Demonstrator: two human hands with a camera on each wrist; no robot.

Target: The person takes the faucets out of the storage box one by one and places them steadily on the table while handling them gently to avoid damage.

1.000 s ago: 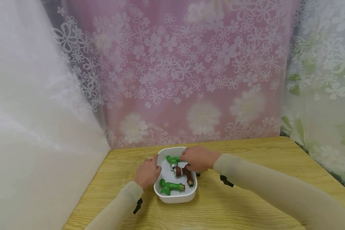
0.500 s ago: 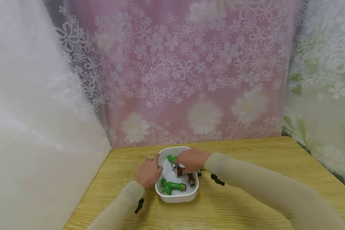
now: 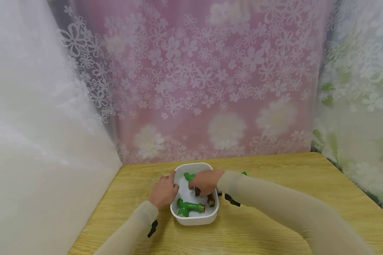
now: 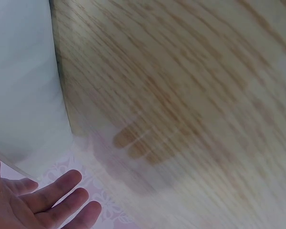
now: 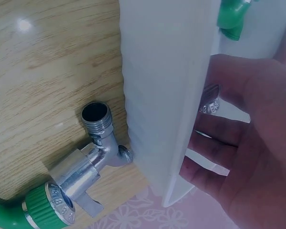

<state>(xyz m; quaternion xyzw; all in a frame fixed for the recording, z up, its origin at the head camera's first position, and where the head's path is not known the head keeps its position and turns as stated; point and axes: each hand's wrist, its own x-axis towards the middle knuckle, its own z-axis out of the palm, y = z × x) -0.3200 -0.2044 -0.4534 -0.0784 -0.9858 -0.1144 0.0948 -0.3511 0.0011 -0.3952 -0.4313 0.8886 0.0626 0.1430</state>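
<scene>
My left hand (image 3: 164,191) rests at the left rim of a white plastic tub (image 3: 196,221). Its fingers look relaxed and spread in the left wrist view. Inside the tub, my right hand (image 3: 206,182) reaches down and grips a brown tap (image 3: 211,200), whose brass end sticks out below the hand. Thumb and fingers lie either side of its silver part (image 5: 210,100) in the right wrist view. One green tap (image 3: 189,176) lies at the tub's far end, partly hidden by the right hand. Another green tap (image 3: 191,206) lies near the front wall.
Outside the tub on its right, a silver threaded valve (image 5: 83,174) lies on the wooden table (image 3: 255,226), beside a green-handled tap (image 5: 44,207). The right sleeve mostly covers these in the head view. Floral curtains (image 3: 191,88) hang behind and at the sides.
My right hand has moved left and down into the tub, over the brown tap, from the right rim. The left hand has stayed put. A green tip now shows behind the right sleeve.
</scene>
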